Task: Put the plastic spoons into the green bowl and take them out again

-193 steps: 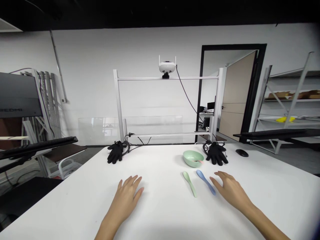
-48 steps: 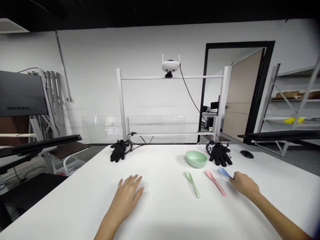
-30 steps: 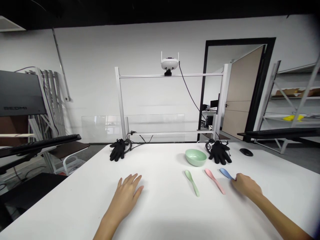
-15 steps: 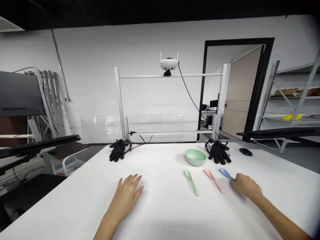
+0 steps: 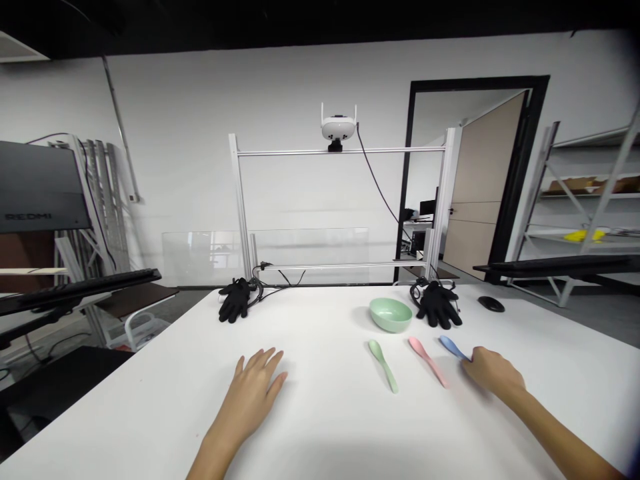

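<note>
Blue spoon (image 5: 453, 347), right-front of the green bowl (image 5: 391, 323): right hand (image 5: 494, 371) grips its handle, best kept level; left hand (image 5: 254, 383), bowl's left-front, spread, grasping nothing.

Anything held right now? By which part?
The right hand holds the slim blue, plastic-looking spoon by its handle, mostly hidden by the hand; the oval bowl end shows. The left hand is open, holding nothing.

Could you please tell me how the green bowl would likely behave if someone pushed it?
The green bowl looks stiff, judging by its even, round rim. Being wide and low, it would probably slide rather than tip. Pushed rightward, it may soon bump the black glove beside it.
</note>
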Available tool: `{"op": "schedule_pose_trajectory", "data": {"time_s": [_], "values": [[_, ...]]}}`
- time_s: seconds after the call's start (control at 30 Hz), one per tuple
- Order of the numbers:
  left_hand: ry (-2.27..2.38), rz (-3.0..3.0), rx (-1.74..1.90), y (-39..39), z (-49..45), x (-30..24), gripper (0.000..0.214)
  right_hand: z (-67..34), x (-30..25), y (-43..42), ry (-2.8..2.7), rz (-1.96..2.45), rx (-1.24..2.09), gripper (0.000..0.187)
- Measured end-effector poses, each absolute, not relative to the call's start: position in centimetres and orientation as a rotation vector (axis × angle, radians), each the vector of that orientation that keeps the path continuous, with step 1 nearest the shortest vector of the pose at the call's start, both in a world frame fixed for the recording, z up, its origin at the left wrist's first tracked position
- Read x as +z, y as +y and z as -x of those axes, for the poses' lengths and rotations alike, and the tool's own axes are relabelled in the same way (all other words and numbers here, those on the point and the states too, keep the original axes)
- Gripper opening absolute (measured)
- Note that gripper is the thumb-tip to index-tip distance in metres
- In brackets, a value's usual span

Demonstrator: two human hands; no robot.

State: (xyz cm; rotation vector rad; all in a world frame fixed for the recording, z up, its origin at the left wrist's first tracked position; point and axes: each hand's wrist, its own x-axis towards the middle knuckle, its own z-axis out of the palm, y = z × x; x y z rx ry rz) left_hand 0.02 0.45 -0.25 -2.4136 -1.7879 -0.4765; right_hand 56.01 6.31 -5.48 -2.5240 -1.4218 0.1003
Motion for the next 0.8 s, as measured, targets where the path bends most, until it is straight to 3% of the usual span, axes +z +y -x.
{"op": "schedule_pose_trajectory", "data": {"time_s": [0.3,0.5,0.8], "values": [[-1.798,2.41,-0.477,0.4,-0.3,0.0,0.051,-55.3,-4.6,5.6,-1.454,2.523,0.095,0.028],[-1.794,2.418,-0.484,0.7,-0.5,0.1,0.051,-52.6,-3.1,4.6,-1.537,2.38,-0.005,0.05],[-1.807,2.443,-0.463,0.9,-0.7,0.0,0.052,-46.5,-0.6,1.8,-1.696,2.068,-0.01,0.063]]}}
